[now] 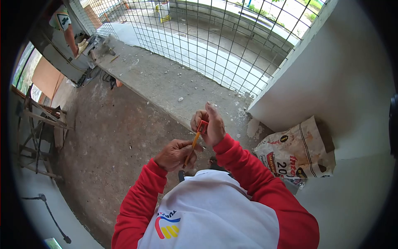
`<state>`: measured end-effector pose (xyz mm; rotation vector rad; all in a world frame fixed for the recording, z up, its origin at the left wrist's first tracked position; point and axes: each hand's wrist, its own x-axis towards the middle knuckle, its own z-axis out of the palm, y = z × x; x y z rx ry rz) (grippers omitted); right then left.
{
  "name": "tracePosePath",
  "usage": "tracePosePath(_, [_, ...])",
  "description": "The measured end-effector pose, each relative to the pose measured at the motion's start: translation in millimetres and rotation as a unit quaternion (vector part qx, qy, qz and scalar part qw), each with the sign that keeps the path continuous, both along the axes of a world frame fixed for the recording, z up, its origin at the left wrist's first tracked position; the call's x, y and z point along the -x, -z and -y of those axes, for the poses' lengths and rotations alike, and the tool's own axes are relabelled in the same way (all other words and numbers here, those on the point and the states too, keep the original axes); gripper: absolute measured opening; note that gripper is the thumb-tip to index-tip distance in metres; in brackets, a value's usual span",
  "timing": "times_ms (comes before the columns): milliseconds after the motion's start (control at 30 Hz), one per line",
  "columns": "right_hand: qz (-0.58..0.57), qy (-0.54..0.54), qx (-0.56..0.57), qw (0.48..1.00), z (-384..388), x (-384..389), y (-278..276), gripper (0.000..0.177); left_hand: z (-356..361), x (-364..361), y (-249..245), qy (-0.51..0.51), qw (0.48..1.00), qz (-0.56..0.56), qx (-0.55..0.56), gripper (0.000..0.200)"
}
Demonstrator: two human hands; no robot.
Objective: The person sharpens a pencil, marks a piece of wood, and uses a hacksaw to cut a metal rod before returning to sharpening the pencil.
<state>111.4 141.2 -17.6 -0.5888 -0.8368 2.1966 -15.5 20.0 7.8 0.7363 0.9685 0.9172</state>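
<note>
My left hand is closed round a yellow pencil, which slants up to the right. At its upper end the pencil meets a small red sharpener. That sharpener is gripped in my right hand, between fingers and palm, with the thumb side partly hidden. Both hands are close together in front of my chest, above the floor and beside the edge of the concrete ledge.
A wire mesh rises behind the ledge. On the right, a printed paper sack leans by the white wall. A wooden trestle stands at left. At upper left, another person's gloved hand rests near the ledge's far end.
</note>
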Motion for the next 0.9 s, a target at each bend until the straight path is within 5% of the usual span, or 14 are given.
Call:
tracePosePath(33, [-0.021, -0.017, -0.002, 1.0, 0.8, 0.7, -1.9, 0.059, 1.5, 3.0, 2.1, 0.027, 0.994, 0.098, 0.034, 0.023])
tracePosePath(133, [-0.004, 0.033, -0.031, 0.999, -2.2, 3.7, 2.9, 0.057, -11.1, 2.9, 13.1, 0.034, 0.992, -0.108, -0.053, 0.021])
tracePosePath(167, [0.014, 0.067, -0.046, 0.997, -5.3, 5.2, 7.1, 0.056, -17.4, 2.5, 18.5, 0.001, 0.941, -0.303, -0.152, 0.02])
tracePosePath(233, [0.108, 0.181, 0.029, 0.977, -6.0, 14.9, 25.6, 0.056, -25.3, -1.3, 30.0, -0.066, 0.7, -0.634, -0.322, 0.018])
tracePosePath(333, [0.125, 0.223, 0.057, 0.965, -9.0, 15.0, 31.8, 0.055, -26.6, -7.2, 34.1, -0.098, 0.632, -0.671, -0.375, 0.015])
tracePosePath(433, [0.067, 0.144, 0.046, 0.986, -6.4, 0.9, 13.8, 0.054, -14.6, -10.0, 20.6, -0.1, 0.897, -0.361, -0.234, 0.014])
tracePosePath(500, [0.02, 0.088, 0.031, 0.995, -4.7, -3.3, 9.2, 0.055, -19.6, 2.2, 7.0, 0.001, 0.992, -0.118, -0.045, 0.014])
tracePosePath(533, [-0.004, 0.065, 0.02, 0.998, -2.9, -2.9, 12.2, 0.055, -19.1, 5.7, 4.7, 0.049, 0.997, 0.012, 0.055, 0.014])
tracePosePath(567, [-0.03, 0.043, 0.006, 0.999, -3.5, -0.8, 14.4, 0.055, -20.0, 3.0, 7.0, 0.013, 0.983, -0.175, -0.061, 0.013])
tracePosePath(633, [0.07, 0.145, 0.043, 0.986, -7.8, 9.1, 34.2, 0.057, -24.3, -6.9, 17.9, -0.056, 0.81, -0.513, -0.279, 0.013])
tracePosePath(733, [0.142, 0.219, 0.104, 0.96, -18.5, 9.7, 52.6, 0.058, -22.9, -10.4, 32.7, -0.078, 0.676, -0.649, -0.34, 0.013])
tracePosePath(900, [0.073, 0.263, 0.207, 0.94, -38.4, -23.6, 18.7, 0.05, -2.0, -6.8, 17.0, -0.132, 0.748, -0.59, -0.272, 0.012])
